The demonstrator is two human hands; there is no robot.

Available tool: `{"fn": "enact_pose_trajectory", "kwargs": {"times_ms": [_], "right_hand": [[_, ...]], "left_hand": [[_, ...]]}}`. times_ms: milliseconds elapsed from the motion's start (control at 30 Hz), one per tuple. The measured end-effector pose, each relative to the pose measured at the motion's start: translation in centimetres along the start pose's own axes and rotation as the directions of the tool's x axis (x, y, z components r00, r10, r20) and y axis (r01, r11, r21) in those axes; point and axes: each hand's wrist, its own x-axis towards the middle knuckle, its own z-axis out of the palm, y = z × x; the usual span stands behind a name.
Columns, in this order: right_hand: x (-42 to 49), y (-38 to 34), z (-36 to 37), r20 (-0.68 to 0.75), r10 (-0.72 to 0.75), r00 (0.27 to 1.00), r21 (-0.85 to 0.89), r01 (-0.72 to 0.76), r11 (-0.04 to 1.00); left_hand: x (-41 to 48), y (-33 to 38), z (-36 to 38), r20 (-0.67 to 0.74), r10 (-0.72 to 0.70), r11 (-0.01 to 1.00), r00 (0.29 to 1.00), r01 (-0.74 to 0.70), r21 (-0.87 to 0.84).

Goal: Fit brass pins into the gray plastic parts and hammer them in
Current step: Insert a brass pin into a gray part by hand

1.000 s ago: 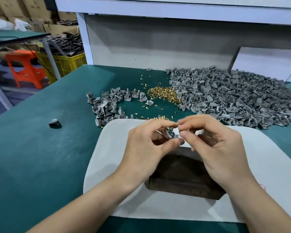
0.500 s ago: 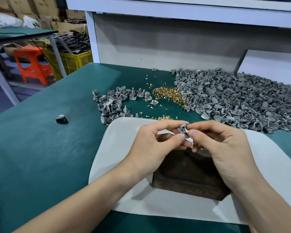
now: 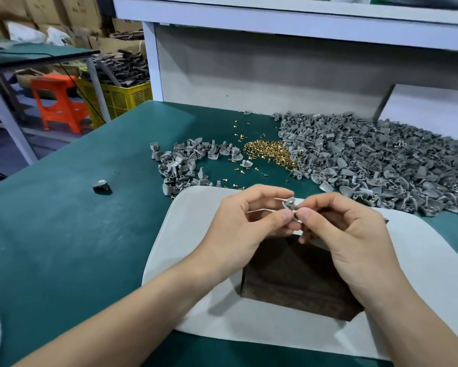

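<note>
My left hand (image 3: 246, 226) pinches a small gray plastic part (image 3: 289, 204) between thumb and forefinger, above the far edge of a dark wooden block (image 3: 296, 282). My right hand (image 3: 349, 234) meets it from the right, thumb and forefinger pinching a brass pin (image 3: 295, 212) at the part's lower edge. A heap of loose brass pins (image 3: 270, 152) lies on the green table beyond. No hammer shows in view.
A big pile of gray parts (image 3: 376, 162) fills the right back of the green table (image 3: 63, 234); a smaller pile (image 3: 185, 165) sits left of the pins. One stray part (image 3: 100, 184) lies at left. The block rests on a white mat (image 3: 185, 234).
Both hands stay together over the block, still working the same part. The part has turned slightly between the fingers, and the camera has drifted, shifting the scene a little right.
</note>
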Motion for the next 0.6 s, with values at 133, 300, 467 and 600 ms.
{"fn": "enact_pose_trajectory", "kwargs": {"times_ms": [133, 300, 467, 600], "right_hand": [[0.01, -0.21, 0.03, -0.023, -0.003, 1.0, 0.056, 0.004, 0.998], [-0.01, -0.39, 0.0, -0.024, 0.027, 0.999, 0.084, -0.025, 0.996], [0.05, -0.12, 0.12, -0.01, 0.068, 0.998, 0.172, -0.066, 0.983], [0.0, -0.09, 0.2, -0.011, 0.061, 0.998, 0.167, -0.059, 0.984]], "left_hand": [[-0.04, -0.01, 0.08, -0.001, 0.027, 0.999, 1.0, -0.027, 0.029], [-0.14, 0.08, 0.1, 0.01, 0.033, 0.998, 0.999, -0.034, 0.048], [-0.12, 0.17, 0.05, 0.0, 0.046, 0.995, 0.999, -0.046, 0.085], [-0.1, 0.12, 0.07, -0.008, 0.064, 0.991, 0.998, -0.063, 0.115]]}}
